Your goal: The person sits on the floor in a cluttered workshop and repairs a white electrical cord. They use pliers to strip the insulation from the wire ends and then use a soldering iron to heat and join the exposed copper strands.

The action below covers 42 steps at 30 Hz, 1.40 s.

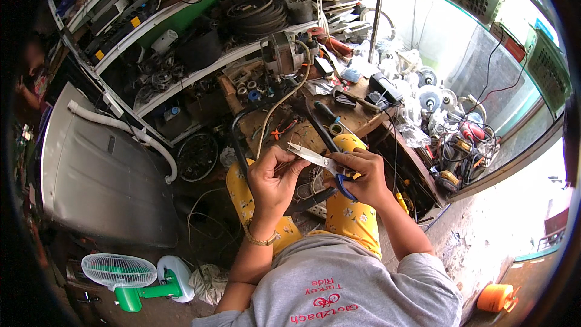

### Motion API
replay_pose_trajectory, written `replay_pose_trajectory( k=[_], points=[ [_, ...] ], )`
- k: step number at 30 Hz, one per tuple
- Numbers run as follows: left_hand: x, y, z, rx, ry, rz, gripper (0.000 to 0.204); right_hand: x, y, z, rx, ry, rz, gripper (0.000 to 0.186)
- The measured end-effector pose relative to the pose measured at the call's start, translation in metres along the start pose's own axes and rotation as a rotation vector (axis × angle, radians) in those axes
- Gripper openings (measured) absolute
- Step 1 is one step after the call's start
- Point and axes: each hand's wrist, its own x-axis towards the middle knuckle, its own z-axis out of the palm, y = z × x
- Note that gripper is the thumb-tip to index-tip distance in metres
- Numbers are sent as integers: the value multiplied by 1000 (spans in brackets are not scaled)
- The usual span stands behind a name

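My right hand (363, 175) grips a pair of scissors (310, 155) with dark blue handles, the blades pointing left and slightly apart. Close to the blade tips, my left hand (272, 178) is closed in a pinch. A beige cord (278, 109) runs down from a metal motor (281, 54) on the workbench to the left hand's fingers, which hide its end. Both hands are above my lap, over a black bent tube frame (237, 139). Beyond them on the wooden workbench (266, 124) lie orange-handled pliers (283, 129) and a dark-handled screwdriver (327, 111).
Metal shelves (206, 72) full of parts and coiled belts (257, 17) stand ahead. At left are a large grey panel (109, 175) with a white hose and a green-and-white fan (121, 272). Bagged motor parts (430, 97) crowd the right, and an orange container (495, 298) sits lower right.
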Motion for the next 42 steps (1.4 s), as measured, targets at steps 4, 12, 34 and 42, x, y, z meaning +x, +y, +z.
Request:
replay_pose_trajectory(
  k=[4,12,34,42],
  points=[
    [1,-2,0,-17,46,19,22,0,1,5,35,11,-6,53],
    [-3,-2,0,101,106,15,27,-1,0,10,94,10,19,52],
    [-6,-2,-11,-199,3,-83,17,45,-14,13,680,-115,239,41],
    [-3,4,-16,-267,22,-149,18,33,-13,8,347,-141,129,40]
  ],
)
